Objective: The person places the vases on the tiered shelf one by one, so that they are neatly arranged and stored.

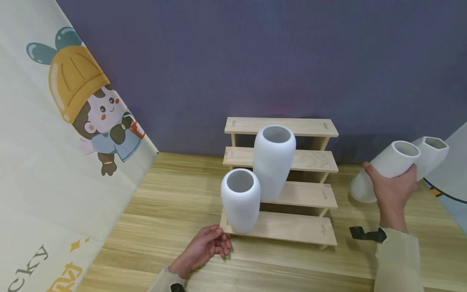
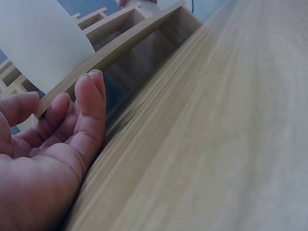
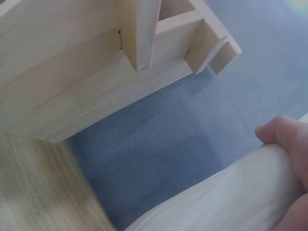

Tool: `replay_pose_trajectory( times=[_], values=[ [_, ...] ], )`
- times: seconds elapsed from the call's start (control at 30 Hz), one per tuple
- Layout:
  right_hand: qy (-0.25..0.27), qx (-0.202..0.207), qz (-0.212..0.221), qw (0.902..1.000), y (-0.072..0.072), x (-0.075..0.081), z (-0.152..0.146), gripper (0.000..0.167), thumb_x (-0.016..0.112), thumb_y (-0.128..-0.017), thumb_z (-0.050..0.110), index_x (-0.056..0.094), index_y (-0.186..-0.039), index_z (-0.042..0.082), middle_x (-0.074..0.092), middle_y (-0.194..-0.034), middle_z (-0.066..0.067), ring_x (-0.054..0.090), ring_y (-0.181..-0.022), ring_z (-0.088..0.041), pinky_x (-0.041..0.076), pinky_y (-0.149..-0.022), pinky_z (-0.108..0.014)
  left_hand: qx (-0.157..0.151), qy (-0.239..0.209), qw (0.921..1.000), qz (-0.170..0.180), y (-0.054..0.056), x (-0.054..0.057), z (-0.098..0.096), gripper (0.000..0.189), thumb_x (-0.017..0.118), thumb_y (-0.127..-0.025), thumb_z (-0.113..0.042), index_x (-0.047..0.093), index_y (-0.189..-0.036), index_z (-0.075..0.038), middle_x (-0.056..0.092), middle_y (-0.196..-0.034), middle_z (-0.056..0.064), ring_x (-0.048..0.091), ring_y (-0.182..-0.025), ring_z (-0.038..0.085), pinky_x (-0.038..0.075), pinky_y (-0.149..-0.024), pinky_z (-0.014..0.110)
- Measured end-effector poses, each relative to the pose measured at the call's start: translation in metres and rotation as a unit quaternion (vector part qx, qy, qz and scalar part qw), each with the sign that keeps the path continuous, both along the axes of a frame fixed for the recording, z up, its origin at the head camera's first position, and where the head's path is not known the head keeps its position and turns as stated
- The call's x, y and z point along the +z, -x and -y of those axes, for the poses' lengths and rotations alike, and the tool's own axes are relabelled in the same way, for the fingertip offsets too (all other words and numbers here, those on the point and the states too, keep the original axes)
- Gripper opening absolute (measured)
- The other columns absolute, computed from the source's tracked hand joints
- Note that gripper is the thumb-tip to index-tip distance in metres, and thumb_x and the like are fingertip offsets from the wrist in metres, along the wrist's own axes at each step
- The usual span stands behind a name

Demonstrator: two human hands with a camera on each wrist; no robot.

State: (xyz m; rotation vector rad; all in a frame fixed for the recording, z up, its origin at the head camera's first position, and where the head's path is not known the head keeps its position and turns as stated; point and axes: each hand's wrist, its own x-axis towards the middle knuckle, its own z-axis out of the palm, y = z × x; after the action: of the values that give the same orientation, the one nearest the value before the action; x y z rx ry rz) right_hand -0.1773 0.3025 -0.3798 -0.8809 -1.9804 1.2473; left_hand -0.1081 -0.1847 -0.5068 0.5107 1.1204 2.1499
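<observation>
A stepped wooden rack (image 1: pixel 292 228) stands on the table. My left hand (image 1: pixel 206 245) pinches the front left corner of its lowest step, thumb and curled fingers around the board edge in the left wrist view. A shorter white vase (image 1: pixel 238 211) stands on that step near the left end, and a taller white vase (image 1: pixel 273 162) stands one step up, slightly right. My right hand (image 1: pixel 395 190) grips another white vase (image 1: pixel 383 166) to the right of the rack; whether its base touches the table I cannot tell. Its side also shows in the right wrist view.
A white vase with an angular mouth (image 1: pixel 432 156) stands right behind the gripped one. A dark blue-grey backdrop (image 1: pixel 219 73) rises behind the rack. At left hangs a white sheet (image 1: pixel 120 194) with a cartoon figure; another pale printed sheet (image 1: pixel 452 174) borders the right.
</observation>
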Motion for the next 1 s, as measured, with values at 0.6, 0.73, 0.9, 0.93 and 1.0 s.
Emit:
replay_pose_trajectory(
  times=[0.6, 0.73, 0.9, 0.93, 1.0],
  values=[
    [-0.015, 0.016, -0.031, 0.9993, -0.012, 0.012, 0.007, 0.08, 0.083, -0.074, 0.031, 0.042, -0.143, 0.032, 0.047, -0.116, 0.025, 0.044, -0.101, 0.005, 0.037, -0.087, -0.019, 0.002, 0.004, 1.0, 0.003, -0.001, -0.001, 0.0, 0.032, 0.03, -0.11, -0.014, 0.061, -0.101, -0.01, 0.075, -0.097, 0.0, 0.071, -0.085, 0.007, 0.059, -0.073, 0.019],
    [-0.019, 0.014, -0.023, 0.9995, -0.016, 0.016, 0.008, 0.081, 0.083, -0.074, 0.032, 0.042, -0.143, 0.032, 0.047, -0.117, 0.025, 0.044, -0.101, 0.006, 0.037, -0.087, -0.019, 0.005, 0.006, 1.0, 0.003, -0.001, -0.001, -0.001, 0.032, 0.03, -0.11, -0.014, 0.061, -0.101, -0.01, 0.075, -0.096, 0.0, 0.071, -0.084, 0.007, 0.059, -0.072, 0.019],
    [-0.021, 0.016, -0.023, 0.9994, -0.02, 0.022, 0.011, 0.08, 0.083, -0.075, 0.032, 0.042, -0.143, 0.033, 0.047, -0.119, 0.025, 0.044, -0.103, 0.005, 0.04, -0.093, -0.023, 0.006, 0.006, 1.0, 0.001, -0.001, 0.001, -0.001, 0.032, 0.03, -0.11, -0.013, 0.061, -0.101, -0.01, 0.075, -0.096, 0.0, 0.071, -0.084, 0.008, 0.059, -0.072, 0.019],
    [-0.021, 0.018, -0.025, 0.9993, -0.022, 0.024, 0.012, 0.079, 0.083, -0.075, 0.031, 0.043, -0.143, 0.033, 0.048, -0.119, 0.025, 0.044, -0.104, 0.005, 0.041, -0.095, -0.024, 0.005, 0.007, 1.0, 0.002, -0.001, 0.001, -0.001, 0.032, 0.03, -0.11, -0.013, 0.061, -0.101, -0.01, 0.075, -0.096, 0.0, 0.071, -0.084, 0.007, 0.059, -0.073, 0.019],
    [-0.016, 0.02, -0.025, 0.9993, -0.024, 0.026, 0.014, 0.079, 0.083, -0.076, 0.03, 0.043, -0.143, 0.034, 0.048, -0.12, 0.025, 0.045, -0.105, 0.004, 0.041, -0.098, -0.028, 0.004, 0.009, 1.0, 0.003, -0.001, 0.001, 0.0, 0.032, 0.03, -0.11, -0.013, 0.061, -0.101, -0.011, 0.075, -0.096, 0.0, 0.071, -0.084, 0.007, 0.059, -0.073, 0.019]
  ],
)
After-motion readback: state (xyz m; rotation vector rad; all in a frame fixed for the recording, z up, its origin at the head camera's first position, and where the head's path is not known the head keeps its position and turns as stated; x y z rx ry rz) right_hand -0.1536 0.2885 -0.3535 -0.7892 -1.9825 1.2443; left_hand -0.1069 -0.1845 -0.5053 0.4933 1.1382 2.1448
